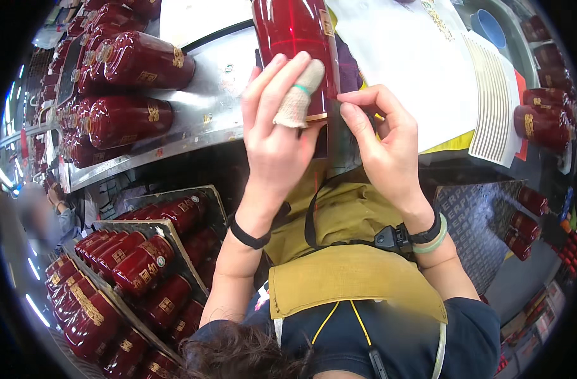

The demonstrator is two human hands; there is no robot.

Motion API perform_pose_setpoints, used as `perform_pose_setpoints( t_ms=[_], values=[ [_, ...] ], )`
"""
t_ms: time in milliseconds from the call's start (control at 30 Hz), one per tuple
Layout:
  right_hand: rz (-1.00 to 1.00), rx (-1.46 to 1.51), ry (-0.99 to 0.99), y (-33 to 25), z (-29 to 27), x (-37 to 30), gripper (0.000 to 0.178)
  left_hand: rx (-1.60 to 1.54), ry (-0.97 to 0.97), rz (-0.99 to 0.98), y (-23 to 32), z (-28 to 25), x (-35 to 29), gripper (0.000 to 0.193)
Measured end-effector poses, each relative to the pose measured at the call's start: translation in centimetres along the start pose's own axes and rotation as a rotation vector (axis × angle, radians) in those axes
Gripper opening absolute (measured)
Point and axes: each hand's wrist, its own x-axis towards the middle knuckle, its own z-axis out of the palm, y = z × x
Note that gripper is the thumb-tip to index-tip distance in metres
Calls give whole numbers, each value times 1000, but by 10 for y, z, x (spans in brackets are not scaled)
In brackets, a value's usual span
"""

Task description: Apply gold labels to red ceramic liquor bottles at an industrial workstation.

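A large dark red, glossy bottle (293, 28) lies at the table's near edge, its upper end cut off by the top of the view. My left hand (277, 126) grips its near end, fingers laid over the surface and thumb around the base. One finger wears a pale fabric finger cover with a green band. Thin bright red light lines cross on the bottle. Close against its right side, my right hand (384, 129) is closed in a pinch of thumb and forefinger. Whatever lies between those fingertips is too small to make out.
Several similar red bottles (130, 120) lie at the table's left, with more in wooden-edged racks (165, 237) below. On the right are a sheet of pale curved strips (490, 95), a blue cup (488, 28) and further bottles (541, 126). A person (42, 215) is at far left.
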Motion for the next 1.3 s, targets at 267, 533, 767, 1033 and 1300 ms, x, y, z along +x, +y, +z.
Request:
perform_pose_setpoints(
  t_ms=[267,533,767,1033,1300],
  values=[
    [45,-122,18,11,-14,4,10,-53,28,-250,4,-11,-11,69],
    [40,-82,-30,-3,-6,0,9,-120,78,-349,-9,-7,-26,62],
    [21,-116,-17,-10,-11,-3,7,-198,30,-374,-2,-9,-24,60],
    [-33,-21,48,5,-42,8,11,-269,55,-331,-14,-10,-18,65],
    [-52,-23,-65,4,-36,27,11,-424,19,-409,-18,-14,-20,77]
  ],
)
